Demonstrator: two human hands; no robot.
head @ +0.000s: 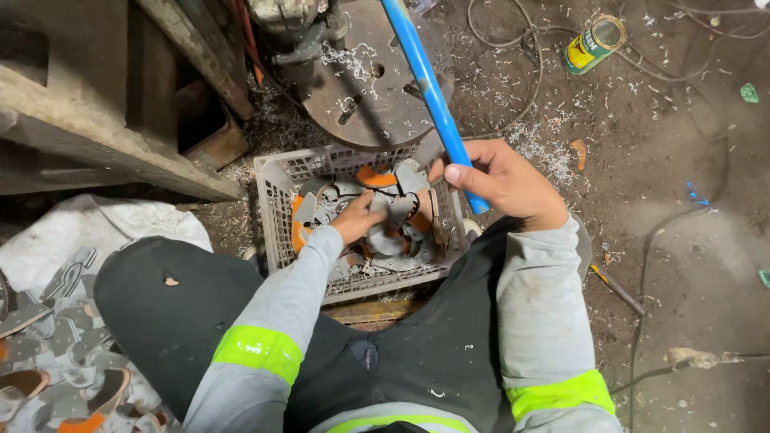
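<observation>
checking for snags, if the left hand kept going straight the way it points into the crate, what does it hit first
Probably the grey curved metal pieces piled in the plastic crate; the left hand already reaches down among them, fingertips at or on the pile. Depth is hard to judge.

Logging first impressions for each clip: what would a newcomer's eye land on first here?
Probably the bright blue handle slanting down from top centre into the right hand. Below it, the left hand reaches into a grey plastic crate of grey and orange curved metal pieces between the knees.
</observation>
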